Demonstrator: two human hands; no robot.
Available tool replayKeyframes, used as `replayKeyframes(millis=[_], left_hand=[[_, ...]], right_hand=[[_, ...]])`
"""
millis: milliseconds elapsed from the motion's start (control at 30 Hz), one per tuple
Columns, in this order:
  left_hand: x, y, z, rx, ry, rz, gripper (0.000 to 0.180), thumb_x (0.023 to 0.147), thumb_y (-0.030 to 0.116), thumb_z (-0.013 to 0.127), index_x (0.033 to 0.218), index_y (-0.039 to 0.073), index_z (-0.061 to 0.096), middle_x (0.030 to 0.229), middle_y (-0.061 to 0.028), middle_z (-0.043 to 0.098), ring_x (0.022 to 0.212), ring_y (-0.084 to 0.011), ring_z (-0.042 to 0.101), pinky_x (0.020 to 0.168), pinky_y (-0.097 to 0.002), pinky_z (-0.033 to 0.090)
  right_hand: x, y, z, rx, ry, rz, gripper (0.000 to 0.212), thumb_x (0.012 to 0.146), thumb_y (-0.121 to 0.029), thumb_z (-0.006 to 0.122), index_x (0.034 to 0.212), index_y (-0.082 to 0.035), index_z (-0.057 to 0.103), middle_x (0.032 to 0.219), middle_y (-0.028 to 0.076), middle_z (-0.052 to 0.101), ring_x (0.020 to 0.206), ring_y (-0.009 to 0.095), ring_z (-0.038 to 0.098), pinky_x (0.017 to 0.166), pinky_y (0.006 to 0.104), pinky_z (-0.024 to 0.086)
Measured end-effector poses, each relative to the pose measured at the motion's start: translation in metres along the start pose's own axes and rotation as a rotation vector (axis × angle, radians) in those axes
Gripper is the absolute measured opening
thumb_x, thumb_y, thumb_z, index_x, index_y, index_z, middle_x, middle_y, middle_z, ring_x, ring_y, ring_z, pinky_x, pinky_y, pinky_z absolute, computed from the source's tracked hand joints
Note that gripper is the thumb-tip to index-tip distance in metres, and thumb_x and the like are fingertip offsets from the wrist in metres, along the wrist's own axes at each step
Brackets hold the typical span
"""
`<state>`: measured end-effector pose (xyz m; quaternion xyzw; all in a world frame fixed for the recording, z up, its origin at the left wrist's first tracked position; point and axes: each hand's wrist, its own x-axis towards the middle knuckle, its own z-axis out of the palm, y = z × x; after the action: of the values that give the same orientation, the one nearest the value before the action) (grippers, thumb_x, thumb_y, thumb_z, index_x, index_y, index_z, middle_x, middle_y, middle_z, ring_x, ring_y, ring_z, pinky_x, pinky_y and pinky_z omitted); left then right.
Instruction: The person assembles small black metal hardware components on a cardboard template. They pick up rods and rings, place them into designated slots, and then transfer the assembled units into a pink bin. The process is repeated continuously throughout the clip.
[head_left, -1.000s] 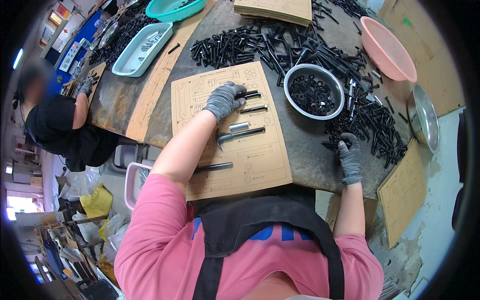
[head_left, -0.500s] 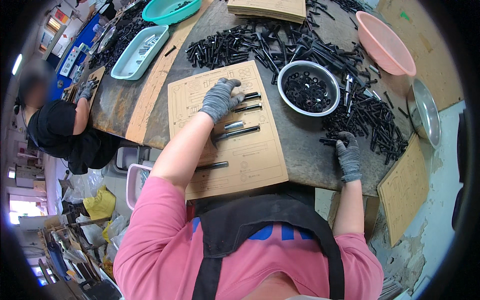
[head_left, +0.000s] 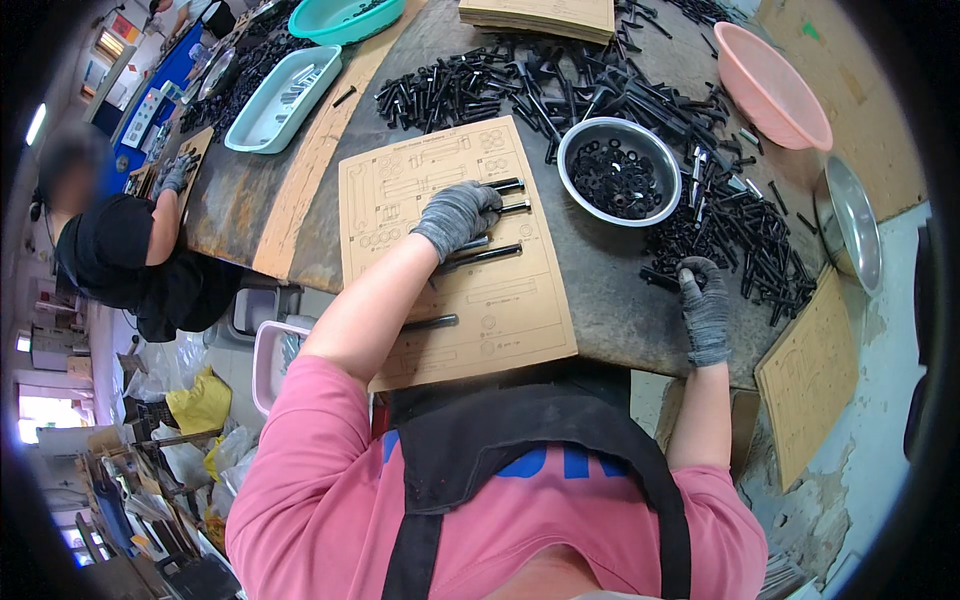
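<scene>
My left hand point(head_left: 456, 220), in a grey knit glove, rests over a printed cardboard sheet point(head_left: 510, 330). Its fingers are curled on the inner end of a black bolt point(head_left: 515, 207). Another black bolt point(head_left: 507, 185) lies just above it. Below the hand are a partly covered metal sleeve point(head_left: 474, 243) and a long black bolt point(head_left: 490, 257); a dark rod point(head_left: 432, 323) lies lower, partly behind my forearm. My gloved right hand point(head_left: 704, 310) is at the table's right side with fingers bent in, beside small black bolts point(head_left: 657, 278); what it holds is hidden.
A steel bowl of black washers point(head_left: 620, 222) stands between the sheet and a heap of bolts point(head_left: 745, 235). More bolts point(head_left: 440, 92) lie beyond. Around are a pink basin point(head_left: 770, 85), a teal tray point(head_left: 248, 135) and stacked cardboard point(head_left: 540, 18). A co-worker point(head_left: 110, 230) works at left.
My left hand has moved down and right, its fingers curling over the second bolt, which has shifted slightly right. My right hand has edged slightly right, away from the small bolts beside it.
</scene>
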<state>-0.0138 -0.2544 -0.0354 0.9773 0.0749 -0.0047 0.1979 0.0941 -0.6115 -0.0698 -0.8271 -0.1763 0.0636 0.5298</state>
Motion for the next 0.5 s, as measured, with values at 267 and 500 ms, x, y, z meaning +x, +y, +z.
replayKeyframes(millis=[267,500], left_hand=[[-0.014,-0.031,-0.013,-0.261,0.128,-0.08,0.031,0.076,0.017,0.064,0.104,0.005,0.06,0.09,-0.0114,0.06,0.08,-0.0213,0.059,0.076,-0.0309,0.047],[-0.055,-0.07,-0.018,0.057,0.11,-0.185,0.031,0.078,0.019,0.058,0.107,0.011,0.058,0.101,-0.0146,0.055,0.093,-0.0299,0.055,0.082,-0.0357,0.044]], right_hand=[[-0.011,-0.057,0.052,-0.177,-0.406,-0.063,0.026,0.079,-0.024,0.056,0.096,-0.004,0.056,0.09,0.016,0.059,0.085,0.03,0.056,0.075,0.0358,0.044],[-0.059,-0.131,0.157,-0.577,-0.967,-0.67,0.021,0.077,-0.021,0.054,0.09,-0.005,0.06,0.088,0.017,0.058,0.086,0.03,0.058,0.075,0.0385,0.047]])
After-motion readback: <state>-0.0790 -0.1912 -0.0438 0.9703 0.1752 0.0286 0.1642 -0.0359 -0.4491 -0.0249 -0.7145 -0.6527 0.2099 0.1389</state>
